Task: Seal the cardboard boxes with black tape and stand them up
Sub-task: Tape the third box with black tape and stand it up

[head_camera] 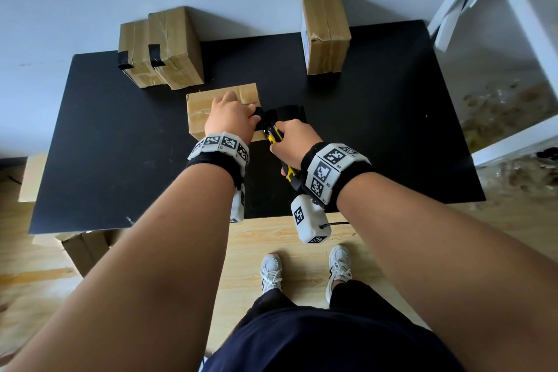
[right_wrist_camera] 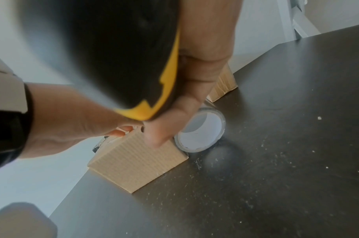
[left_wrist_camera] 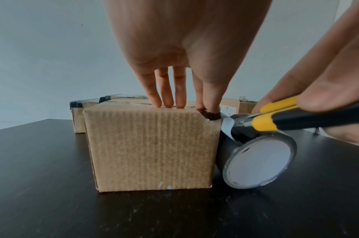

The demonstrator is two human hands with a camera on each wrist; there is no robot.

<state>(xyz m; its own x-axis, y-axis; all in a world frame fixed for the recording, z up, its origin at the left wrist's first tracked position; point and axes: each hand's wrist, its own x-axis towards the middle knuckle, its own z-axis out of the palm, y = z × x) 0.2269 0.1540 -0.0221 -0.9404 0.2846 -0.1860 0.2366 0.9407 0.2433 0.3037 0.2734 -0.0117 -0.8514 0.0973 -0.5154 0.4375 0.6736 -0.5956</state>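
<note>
A small cardboard box (head_camera: 205, 112) lies on the black table (head_camera: 120, 145). My left hand (head_camera: 231, 119) presses down on its top with straight fingers (left_wrist_camera: 166, 90), the thumb and forefinger on a strip of black tape (left_wrist_camera: 212, 116) at the box's right top corner. That strip runs to the black tape roll (left_wrist_camera: 258, 162), which stands on edge against the box's right side. My right hand (head_camera: 294, 140) grips a yellow and black utility knife (left_wrist_camera: 286, 117), its tip at the tape between box and roll. The blade itself is hidden.
Two boxes (head_camera: 160, 51) with black tape on their ends stand at the table's back left. A third box (head_camera: 326, 33) stands at the back right. A white frame (head_camera: 513, 24) rises on the right. More cardboard (head_camera: 84, 248) sits on the floor at the left.
</note>
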